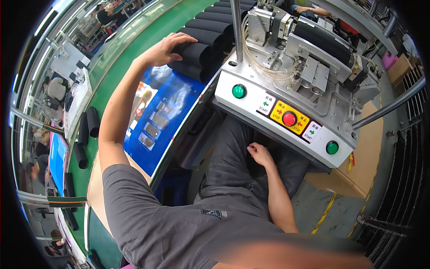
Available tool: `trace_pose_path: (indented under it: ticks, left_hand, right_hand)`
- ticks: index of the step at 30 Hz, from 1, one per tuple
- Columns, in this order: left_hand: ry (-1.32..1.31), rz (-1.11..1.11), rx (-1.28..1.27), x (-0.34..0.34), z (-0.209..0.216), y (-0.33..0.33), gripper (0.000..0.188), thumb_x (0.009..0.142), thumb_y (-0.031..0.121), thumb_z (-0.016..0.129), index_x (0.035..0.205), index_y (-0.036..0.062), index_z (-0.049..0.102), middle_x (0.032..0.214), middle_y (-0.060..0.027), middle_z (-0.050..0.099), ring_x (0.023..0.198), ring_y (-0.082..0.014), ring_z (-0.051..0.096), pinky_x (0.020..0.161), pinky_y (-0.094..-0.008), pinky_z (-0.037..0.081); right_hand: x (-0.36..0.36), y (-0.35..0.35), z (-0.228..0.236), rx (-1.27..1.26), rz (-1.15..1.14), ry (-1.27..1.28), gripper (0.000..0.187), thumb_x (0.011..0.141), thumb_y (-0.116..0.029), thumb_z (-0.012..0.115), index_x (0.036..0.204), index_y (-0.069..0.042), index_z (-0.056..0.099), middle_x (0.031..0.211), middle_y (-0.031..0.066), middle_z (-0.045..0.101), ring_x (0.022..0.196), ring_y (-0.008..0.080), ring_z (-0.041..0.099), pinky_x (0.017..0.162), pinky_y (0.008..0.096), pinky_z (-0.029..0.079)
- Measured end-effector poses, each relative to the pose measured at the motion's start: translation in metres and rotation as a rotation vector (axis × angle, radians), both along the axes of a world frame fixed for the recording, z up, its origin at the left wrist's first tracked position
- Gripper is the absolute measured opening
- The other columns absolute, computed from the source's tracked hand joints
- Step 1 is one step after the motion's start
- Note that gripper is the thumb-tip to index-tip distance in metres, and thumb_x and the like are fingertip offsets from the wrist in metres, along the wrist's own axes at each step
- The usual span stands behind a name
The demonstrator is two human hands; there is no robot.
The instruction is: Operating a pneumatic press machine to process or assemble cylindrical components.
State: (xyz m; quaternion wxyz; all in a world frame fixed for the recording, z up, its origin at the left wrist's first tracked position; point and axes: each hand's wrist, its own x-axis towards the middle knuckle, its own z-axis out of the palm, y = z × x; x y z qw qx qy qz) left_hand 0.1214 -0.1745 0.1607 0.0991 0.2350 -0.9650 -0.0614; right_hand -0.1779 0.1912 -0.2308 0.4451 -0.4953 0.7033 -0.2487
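Observation:
My left hand (172, 47) reaches out to a row of black tubes (195, 53) on the bench at the left of the machine. Its fingers stretch over the left end of a near tube, with the thumb spread apart below them; whether it presses on the tube I cannot tell. Down by my thigh rests my right hand (260, 154), fingers curled in and nothing visible in them. Another black cylinder (323, 41) lies across the metal machine (286, 96), between its end fittings.
The machine's front panel carries a green button (239, 91) at the left, another green button (332, 147) at the right and a red button (289, 118) between. A blue printed sheet (168, 119) covers the bench edge. Metal posts (236, 29) rise from the machine. Loose black tubes (92, 121) lie at far left.

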Motion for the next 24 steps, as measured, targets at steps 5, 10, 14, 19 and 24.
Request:
trace_pose_path:
  ticks: [5,10,14,19,24]
  left_hand:
    - [-0.036,0.002,-0.064,0.000,-0.006,-0.009,0.087,0.083,-0.016,0.079,0.158,0.0250,0.062,0.158,-0.0060,0.058,0.146,-0.0373,0.053,0.130,-0.0527,0.044]
    - [-0.039,0.004,-0.119,0.005,-0.016,-0.011,0.089,0.085,-0.017,0.077,0.161,0.0259,0.058,0.162,-0.0069,0.054,0.151,-0.0380,0.049,0.133,-0.0563,0.041]
    - [0.013,0.045,-0.223,0.008,-0.020,0.010,0.095,0.088,-0.007,0.081,0.170,0.0274,0.048,0.172,-0.0086,0.044,0.156,-0.0394,0.041,0.133,-0.0607,0.036]
    - [0.127,0.143,-0.321,0.016,-0.029,0.054,0.096,0.088,0.014,0.085,0.173,0.0266,0.042,0.179,-0.0122,0.034,0.160,-0.0401,0.037,0.133,-0.0600,0.031]
    - [0.168,0.388,-0.419,0.083,-0.064,0.072,0.088,0.092,0.029,0.083,0.171,0.0214,0.044,0.176,-0.0142,0.038,0.155,-0.0408,0.042,0.129,-0.0588,0.035]
  right_hand:
    - [0.001,-0.001,-0.006,0.059,0.010,0.006,0.042,0.110,-0.036,0.063,0.130,0.000,0.075,0.113,0.0170,0.081,0.100,0.0380,0.075,0.090,0.0450,0.059]
    - [0.004,-0.003,-0.015,0.122,0.020,0.020,0.045,0.111,-0.039,0.059,0.132,-0.002,0.074,0.129,0.0194,0.080,0.118,0.0468,0.074,0.099,0.0512,0.058]
    - [0.001,-0.008,-0.025,0.099,0.009,0.031,0.044,0.112,-0.037,0.058,0.132,-0.002,0.074,0.127,0.0184,0.080,0.113,0.0440,0.074,0.097,0.0503,0.058]
    - [0.006,0.000,-0.023,0.097,-0.012,0.024,0.041,0.113,-0.035,0.058,0.132,-0.001,0.073,0.117,0.0168,0.080,0.098,0.0367,0.076,0.089,0.0462,0.058]
    - [0.009,-0.005,-0.008,0.066,0.055,0.035,0.042,0.111,-0.033,0.059,0.132,0.001,0.072,0.113,0.0174,0.081,0.090,0.0341,0.077,0.084,0.0448,0.059]
